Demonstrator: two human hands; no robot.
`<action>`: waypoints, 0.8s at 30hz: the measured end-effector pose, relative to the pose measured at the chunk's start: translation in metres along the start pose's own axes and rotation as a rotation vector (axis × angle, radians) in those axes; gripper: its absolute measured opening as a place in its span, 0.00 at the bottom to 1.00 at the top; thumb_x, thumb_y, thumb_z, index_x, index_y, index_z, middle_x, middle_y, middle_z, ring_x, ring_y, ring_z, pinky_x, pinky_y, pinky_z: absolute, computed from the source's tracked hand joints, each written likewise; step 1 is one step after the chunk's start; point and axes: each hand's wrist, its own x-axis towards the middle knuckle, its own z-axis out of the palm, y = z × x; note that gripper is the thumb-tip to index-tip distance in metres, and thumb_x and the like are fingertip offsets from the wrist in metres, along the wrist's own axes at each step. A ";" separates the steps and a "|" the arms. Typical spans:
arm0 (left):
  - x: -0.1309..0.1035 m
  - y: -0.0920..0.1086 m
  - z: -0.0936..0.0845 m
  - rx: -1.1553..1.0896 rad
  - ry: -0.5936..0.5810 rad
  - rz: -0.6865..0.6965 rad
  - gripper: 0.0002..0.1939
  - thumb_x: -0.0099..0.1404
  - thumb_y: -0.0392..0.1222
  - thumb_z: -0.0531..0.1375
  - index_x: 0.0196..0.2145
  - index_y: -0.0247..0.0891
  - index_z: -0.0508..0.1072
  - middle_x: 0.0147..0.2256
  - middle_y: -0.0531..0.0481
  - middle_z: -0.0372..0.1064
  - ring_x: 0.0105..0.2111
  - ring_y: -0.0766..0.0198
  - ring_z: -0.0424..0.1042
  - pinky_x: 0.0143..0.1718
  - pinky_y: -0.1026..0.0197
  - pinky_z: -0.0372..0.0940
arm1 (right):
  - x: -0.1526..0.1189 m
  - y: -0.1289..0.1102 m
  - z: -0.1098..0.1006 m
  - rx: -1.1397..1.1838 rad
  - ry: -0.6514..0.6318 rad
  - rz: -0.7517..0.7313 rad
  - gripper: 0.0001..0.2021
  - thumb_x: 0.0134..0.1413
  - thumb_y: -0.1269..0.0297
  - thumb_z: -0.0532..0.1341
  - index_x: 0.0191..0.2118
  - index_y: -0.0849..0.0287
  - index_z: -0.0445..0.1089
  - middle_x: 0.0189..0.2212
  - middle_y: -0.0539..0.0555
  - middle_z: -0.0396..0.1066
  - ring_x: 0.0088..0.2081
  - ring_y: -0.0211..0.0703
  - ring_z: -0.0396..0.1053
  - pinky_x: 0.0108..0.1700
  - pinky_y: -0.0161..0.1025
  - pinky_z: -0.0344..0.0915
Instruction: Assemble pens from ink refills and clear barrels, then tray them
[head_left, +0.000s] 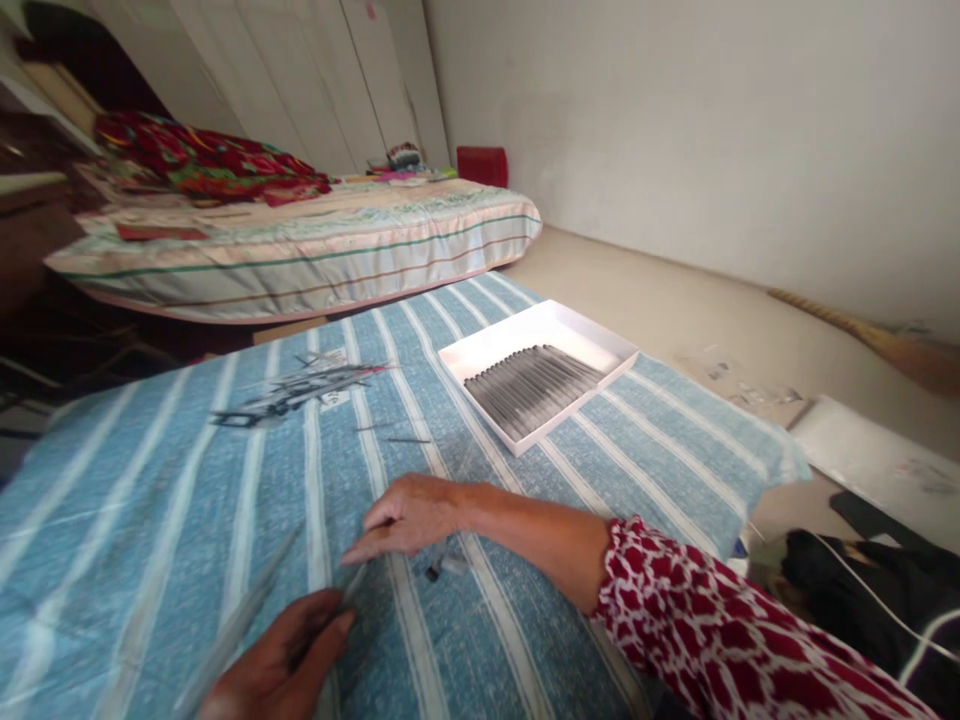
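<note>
My left hand (pixel 281 655) is closed at the bottom, thumb and forefinger pinching a thin, pale pen part (pixel 352 585), blurred by motion. My right hand (pixel 412 515) reaches in from the right, its fingers closed at the other end of that part; their exact grip is hard to see. A long grey translucent strip or tube (pixel 251 605) runs beside my left hand; whether that hand holds it is unclear. Below my right wrist lies a small clear piece with a dark end (pixel 433 572). Two thin dark rods (pixel 409 440) rest on the cloth beyond.
A white open box (pixel 517 445) holds a row of dark grey pens (pixel 532 385). To the left, a loose pile of pen parts (pixel 300 390) lies on the blue striped cloth (pixel 187 480). Behind are a bed (pixel 315 255) and a wall. Bags and a cable are at right.
</note>
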 end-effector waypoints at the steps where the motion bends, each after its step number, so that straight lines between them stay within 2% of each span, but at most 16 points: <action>1: -0.002 0.000 -0.001 -0.006 -0.004 0.005 0.13 0.46 0.52 0.59 0.29 0.45 0.73 0.29 0.54 0.77 0.33 0.53 0.76 0.39 0.57 0.70 | -0.001 0.000 0.000 0.013 0.016 -0.003 0.21 0.48 0.48 0.59 0.19 0.61 0.61 0.14 0.42 0.55 0.22 0.30 0.56 0.27 0.27 0.51; 3: -0.006 0.001 -0.001 -0.016 -0.027 0.033 0.13 0.48 0.51 0.60 0.32 0.45 0.74 0.30 0.54 0.77 0.34 0.55 0.76 0.38 0.59 0.69 | -0.002 0.000 0.001 0.064 0.019 -0.021 0.16 0.47 0.51 0.61 0.24 0.61 0.66 0.17 0.42 0.60 0.24 0.30 0.59 0.27 0.27 0.53; 5: -0.011 0.003 -0.001 -0.022 0.004 0.047 0.12 0.48 0.50 0.60 0.31 0.44 0.73 0.29 0.54 0.77 0.32 0.55 0.76 0.36 0.60 0.69 | -0.003 0.002 0.004 0.111 -0.023 -0.044 0.14 0.49 0.55 0.61 0.26 0.62 0.67 0.16 0.42 0.61 0.22 0.29 0.60 0.26 0.26 0.53; 14: -0.027 0.011 0.002 0.035 0.093 0.228 0.08 0.56 0.43 0.57 0.33 0.40 0.72 0.30 0.51 0.75 0.31 0.60 0.74 0.34 0.62 0.67 | -0.009 -0.001 0.012 0.177 -0.031 0.002 0.18 0.52 0.57 0.58 0.17 0.62 0.60 0.12 0.43 0.60 0.16 0.28 0.54 0.20 0.26 0.52; 19: -0.031 0.016 0.000 0.079 0.060 0.347 0.10 0.61 0.40 0.52 0.36 0.38 0.72 0.31 0.49 0.72 0.32 0.62 0.73 0.34 0.62 0.66 | -0.009 -0.002 0.015 0.256 -0.040 0.041 0.18 0.52 0.56 0.58 0.18 0.61 0.61 0.12 0.44 0.61 0.15 0.29 0.55 0.18 0.26 0.52; 24: -0.033 0.014 0.001 0.140 0.053 0.397 0.10 0.62 0.37 0.50 0.34 0.38 0.71 0.29 0.49 0.69 0.29 0.64 0.71 0.31 0.63 0.65 | -0.010 -0.001 0.018 0.234 -0.038 0.063 0.19 0.52 0.56 0.57 0.17 0.61 0.61 0.12 0.45 0.62 0.15 0.29 0.55 0.18 0.26 0.51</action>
